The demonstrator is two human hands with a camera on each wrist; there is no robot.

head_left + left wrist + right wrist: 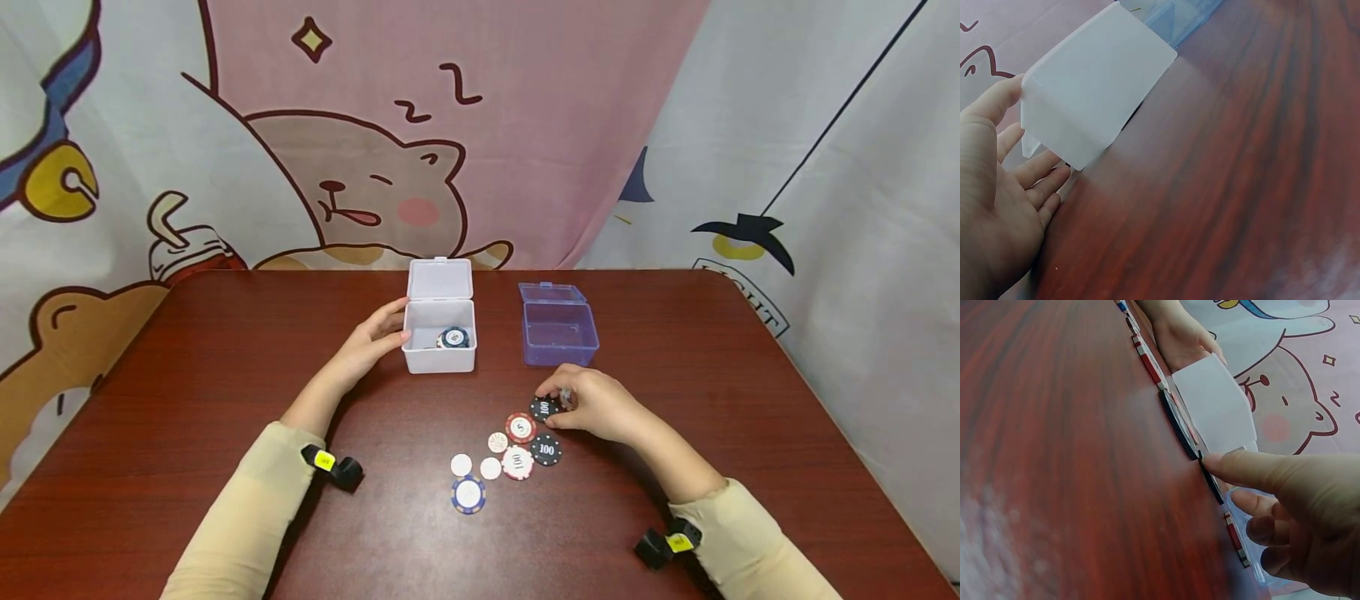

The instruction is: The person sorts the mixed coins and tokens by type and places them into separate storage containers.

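Note:
In the head view my left hand (369, 343) rests against the left side of a white plastic box (439, 361), its fingers loosely spread. The box's lid stands up at the back, and a dark blue and white poker chip (453, 337) lies inside. My right hand (600, 403) pinches a black poker chip (543, 408) marked 100 at the table surface, thumb and finger at its edges. Another chip (1236, 540) with a red and white edge lies beneath that hand in the right wrist view. Beside it are a red chip (521, 427) and a second black chip (547, 449).
A translucent blue box (561, 354) with its lid raised stands right of the white one. Nearer me lie a red-rimmed white chip (517, 462), a blue-rimmed chip (468, 494) and small pale discs (491, 468). A printed curtain (570, 125) hangs behind the wooden table (390, 533).

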